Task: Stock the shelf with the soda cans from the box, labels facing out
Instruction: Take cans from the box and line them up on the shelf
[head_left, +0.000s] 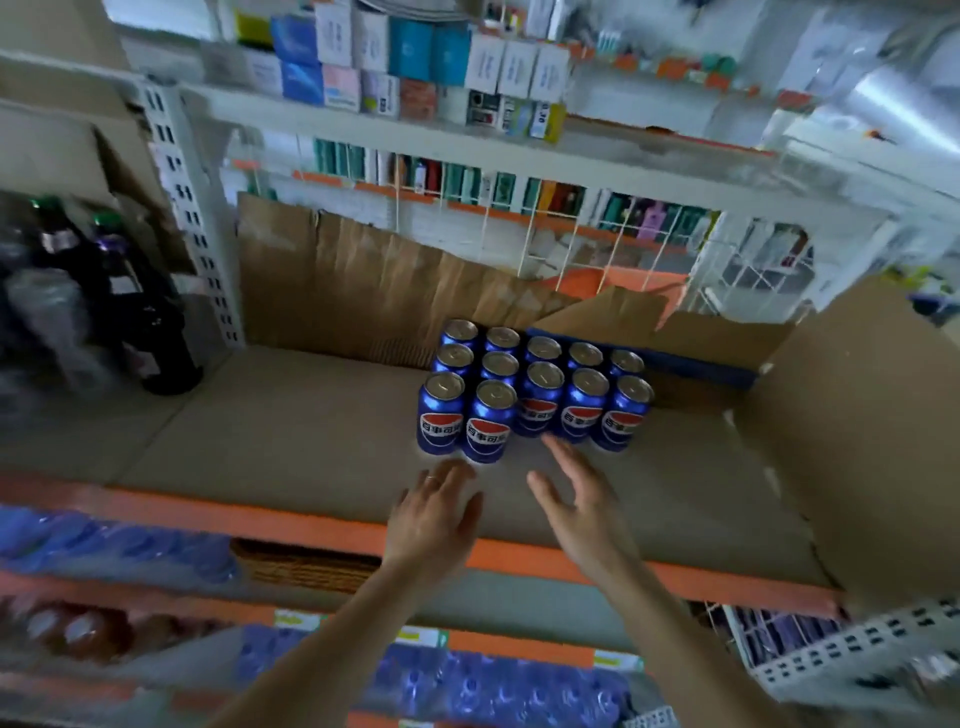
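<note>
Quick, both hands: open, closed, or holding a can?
Left hand: open, empty, just short of the front cans.
Right hand: open, empty.

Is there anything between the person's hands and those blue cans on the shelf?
Nothing visible. The left hand and right hand, both open, hover over bare cardboard lining just before the front row of soda cans.
</note>
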